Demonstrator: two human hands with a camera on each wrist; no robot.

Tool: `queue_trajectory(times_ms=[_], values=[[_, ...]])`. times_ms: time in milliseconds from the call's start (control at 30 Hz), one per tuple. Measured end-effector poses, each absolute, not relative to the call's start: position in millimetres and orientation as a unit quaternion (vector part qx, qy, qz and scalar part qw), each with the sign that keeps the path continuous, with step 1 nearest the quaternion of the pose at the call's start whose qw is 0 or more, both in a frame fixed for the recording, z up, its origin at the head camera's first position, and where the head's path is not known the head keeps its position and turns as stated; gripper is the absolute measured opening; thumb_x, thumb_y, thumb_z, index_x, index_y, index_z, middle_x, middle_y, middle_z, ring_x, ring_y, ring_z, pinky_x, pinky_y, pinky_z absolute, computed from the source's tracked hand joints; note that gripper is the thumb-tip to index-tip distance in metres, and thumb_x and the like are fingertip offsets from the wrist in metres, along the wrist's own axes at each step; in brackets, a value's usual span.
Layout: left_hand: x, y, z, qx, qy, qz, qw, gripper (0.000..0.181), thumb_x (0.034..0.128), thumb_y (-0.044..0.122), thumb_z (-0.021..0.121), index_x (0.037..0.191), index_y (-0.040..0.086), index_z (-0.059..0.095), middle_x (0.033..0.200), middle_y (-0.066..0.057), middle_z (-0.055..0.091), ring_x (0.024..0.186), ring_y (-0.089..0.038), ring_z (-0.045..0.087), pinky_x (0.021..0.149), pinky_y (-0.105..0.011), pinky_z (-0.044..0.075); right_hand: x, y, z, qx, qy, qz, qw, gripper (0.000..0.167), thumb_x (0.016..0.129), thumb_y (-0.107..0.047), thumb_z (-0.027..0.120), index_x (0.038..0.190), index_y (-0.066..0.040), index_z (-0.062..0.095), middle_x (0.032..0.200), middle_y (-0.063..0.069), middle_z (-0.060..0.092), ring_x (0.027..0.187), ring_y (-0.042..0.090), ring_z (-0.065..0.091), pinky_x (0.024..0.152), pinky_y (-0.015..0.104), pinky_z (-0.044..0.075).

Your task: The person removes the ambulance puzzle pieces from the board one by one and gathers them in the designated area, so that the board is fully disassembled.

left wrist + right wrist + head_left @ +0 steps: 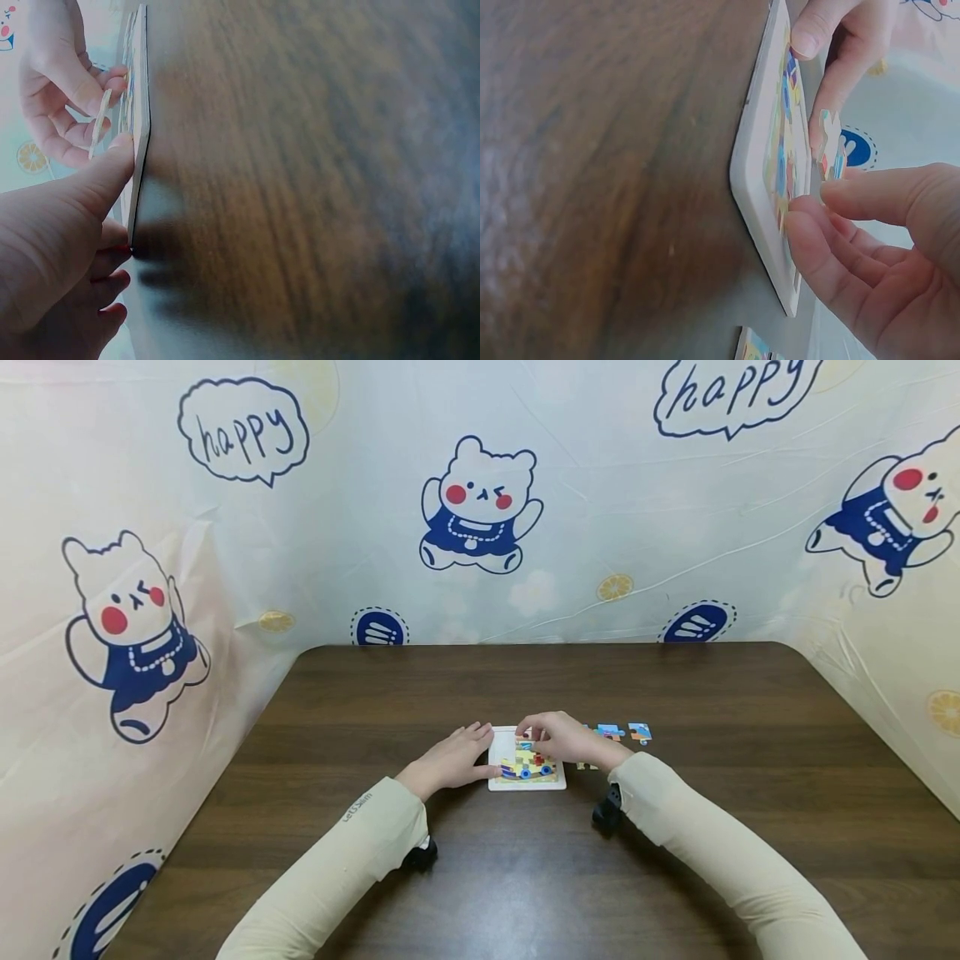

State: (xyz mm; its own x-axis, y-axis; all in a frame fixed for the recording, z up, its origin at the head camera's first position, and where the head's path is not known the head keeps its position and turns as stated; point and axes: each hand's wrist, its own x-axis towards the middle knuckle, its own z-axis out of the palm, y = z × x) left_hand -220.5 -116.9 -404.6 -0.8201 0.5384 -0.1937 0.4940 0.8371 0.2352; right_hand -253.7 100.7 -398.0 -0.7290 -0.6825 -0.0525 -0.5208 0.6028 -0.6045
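Though dark, table (517, 868) before pale backdrop (600, 485).

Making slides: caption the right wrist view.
Right hand holding a puzzle piece above a white-rimmed puzzle board, left hand touching its edge.

The left forearm (330, 868) and right forearm (735, 860) reach forward and slant inward, bringing the hands near each other; the left hand (452, 760) has its back upward, fingers extended and thumb spread away from them, while the right hand (562, 739) arches over, thumb and fingers bent in a pinch
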Motion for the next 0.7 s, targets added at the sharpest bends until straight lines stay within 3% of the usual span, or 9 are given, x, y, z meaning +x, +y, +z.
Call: queue_trajectory(times_ms=[133,367,700], values=[[-220.3,-116.6,-404.8,0.271,0.95,0.088,0.126,0.073,0.0906,0.047,0.052,0.142,-0.001,0.031,0.147,-0.013,0.026,0.136,-0.027,0.017,0.109,-0.038,0.015,-253.3,102.7,-398.5,-0.332,0.883,-0.299,0.145,0.026,0.088,0.0,0.058,0.114,-0.004,0.06,0.081,0.001,0.056,0.066,0.013,0.055,0.056,0.026,0.048],[-220.2,-117.1,-406.5,0.273,0.949,0.09,0.126,0.073,0.0905,0.047,0.052,0.142,-0.001,0.031,0.147,-0.013,0.025,0.136,-0.028,0.017,0.109,-0.039,0.016,-251.7,109.4,-397.6,-0.323,0.892,-0.29,0.124,0.026,0.086,-0.002,0.062,0.112,-0.002,0.061,0.081,0.0,0.056,0.074,0.014,0.056,0.066,0.029,0.048],[-219.1,-116.8,-405.0,0.278,0.949,0.084,0.124,0.073,0.0913,0.046,0.051,0.142,-0.002,0.029,0.148,-0.014,0.024,0.136,-0.027,0.017,0.109,-0.038,0.015,-248.7,127.3,-393.5,-0.331,0.896,-0.284,0.079,0.019,0.084,0.0,0.064,0.103,0.0,0.064,0.077,-0.002,0.055,0.068,0.013,0.05,0.063,0.027,0.044]])
